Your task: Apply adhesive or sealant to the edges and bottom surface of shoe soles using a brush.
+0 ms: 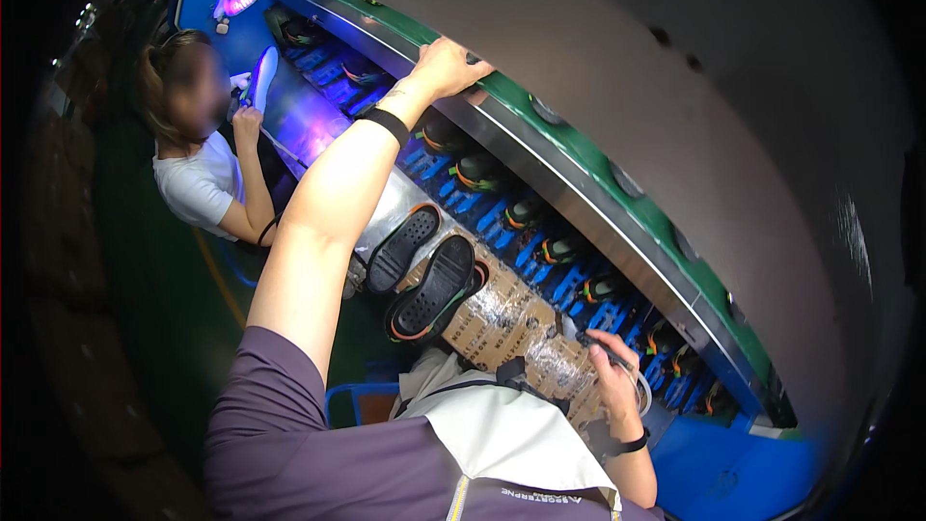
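Note:
My left hand (446, 68) reaches up across the conveyor line, its fingers curled on the green rim (511, 96) of a long hood. A small dark spot shows by its fingertips; part of the fingers is hidden. Low on the right, my right hand (617, 376) is closed around a slim dark tool (608, 352) with a pale tip and a light cable; its exact kind is unclear. Between my arms, black shoe soles (405, 246) lie on a ledge covered in taped cardboard (511, 318). A nearer black sole (444, 280) overlaps another orange-edged piece.
Under the hood, blue racks (497, 232) carry several dark shoe parts with orange and green trim. At the left a person (203, 164) in a white top holds a sole (260, 77) under violet light. A blue panel (723, 473) stands at the lower right.

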`<action>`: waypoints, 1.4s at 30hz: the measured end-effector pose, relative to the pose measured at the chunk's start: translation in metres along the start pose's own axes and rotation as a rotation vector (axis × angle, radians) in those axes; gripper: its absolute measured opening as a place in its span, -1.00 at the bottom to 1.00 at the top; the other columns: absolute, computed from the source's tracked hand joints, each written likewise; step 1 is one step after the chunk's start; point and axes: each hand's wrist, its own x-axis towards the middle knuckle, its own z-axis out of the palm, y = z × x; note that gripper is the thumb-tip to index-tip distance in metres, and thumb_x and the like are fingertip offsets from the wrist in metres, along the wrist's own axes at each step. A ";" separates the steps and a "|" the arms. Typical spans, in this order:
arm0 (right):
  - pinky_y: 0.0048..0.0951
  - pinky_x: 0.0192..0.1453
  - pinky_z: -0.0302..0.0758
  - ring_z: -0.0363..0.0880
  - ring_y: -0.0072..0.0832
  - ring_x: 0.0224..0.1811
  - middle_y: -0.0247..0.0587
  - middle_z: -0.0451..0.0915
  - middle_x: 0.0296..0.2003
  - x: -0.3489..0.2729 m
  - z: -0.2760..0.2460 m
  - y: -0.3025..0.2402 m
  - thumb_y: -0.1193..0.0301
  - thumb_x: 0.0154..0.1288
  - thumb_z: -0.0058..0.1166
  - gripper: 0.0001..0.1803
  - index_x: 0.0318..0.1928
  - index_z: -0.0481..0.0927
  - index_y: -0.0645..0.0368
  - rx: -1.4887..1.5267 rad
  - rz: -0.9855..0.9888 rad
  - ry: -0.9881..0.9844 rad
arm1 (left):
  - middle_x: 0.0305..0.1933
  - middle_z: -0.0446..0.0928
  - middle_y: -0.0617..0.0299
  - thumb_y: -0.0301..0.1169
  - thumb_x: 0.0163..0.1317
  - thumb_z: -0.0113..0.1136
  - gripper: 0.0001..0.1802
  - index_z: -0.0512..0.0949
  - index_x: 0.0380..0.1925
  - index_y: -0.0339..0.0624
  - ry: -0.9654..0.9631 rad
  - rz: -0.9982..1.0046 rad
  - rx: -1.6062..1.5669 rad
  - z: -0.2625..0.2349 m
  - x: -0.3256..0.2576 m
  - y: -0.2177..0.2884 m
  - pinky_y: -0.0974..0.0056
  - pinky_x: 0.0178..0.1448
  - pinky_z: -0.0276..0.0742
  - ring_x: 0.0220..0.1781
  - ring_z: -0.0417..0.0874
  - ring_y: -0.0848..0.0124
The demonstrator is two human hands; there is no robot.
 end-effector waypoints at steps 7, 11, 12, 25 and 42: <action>-0.43 -0.03 0.49 0.57 -0.45 -0.21 -0.19 0.68 -0.26 0.009 0.001 0.007 0.43 0.35 0.23 -0.73 0.02 0.74 0.24 -0.036 0.121 0.046 | 0.02 0.74 -0.04 -0.03 0.22 0.38 -0.49 0.70 0.07 -0.08 -0.260 -0.015 0.056 -0.059 0.051 -0.046 0.08 0.19 0.63 0.09 0.74 -0.04; -0.45 0.00 0.54 0.61 -0.52 -0.17 -0.26 0.72 -0.22 0.013 0.005 0.015 0.37 0.42 0.20 -0.72 0.03 0.74 0.26 -0.045 0.149 0.109 | 0.02 0.74 -0.04 -0.02 0.24 0.36 -0.50 0.71 0.05 -0.10 -0.192 -0.139 0.437 -0.062 0.089 -0.118 0.07 0.19 0.63 0.09 0.73 -0.04; -0.44 0.02 0.54 0.61 -0.51 -0.16 -0.25 0.72 -0.21 0.015 0.007 0.017 0.38 0.42 0.20 -0.72 0.03 0.73 0.27 -0.114 0.124 0.142 | 0.02 0.74 -0.04 -0.02 0.25 0.36 -0.51 0.71 0.05 -0.10 -0.192 -0.153 0.484 -0.064 0.093 -0.130 0.06 0.19 0.63 0.10 0.73 -0.04; -0.41 0.07 0.48 0.56 -0.45 -0.17 -0.20 0.68 -0.25 0.043 0.000 0.010 0.28 0.44 0.24 -0.65 0.06 0.72 0.28 -0.111 0.150 0.009 | 0.03 0.74 -0.05 0.00 0.32 0.27 -0.52 0.74 -0.03 -0.17 -0.147 0.056 0.505 -0.091 0.068 -0.116 0.03 0.19 0.63 0.12 0.73 -0.04; -0.53 -0.13 0.49 0.55 -0.63 -0.31 -0.35 0.69 -0.32 0.026 -0.025 0.035 0.37 0.37 0.28 -0.71 -0.02 0.74 0.31 0.313 0.054 0.082 | 0.05 0.70 -0.10 -0.49 0.26 0.24 -0.31 0.30 0.35 -0.63 0.657 -0.512 -0.973 -0.057 -0.116 0.007 0.20 0.21 0.61 0.05 0.73 0.28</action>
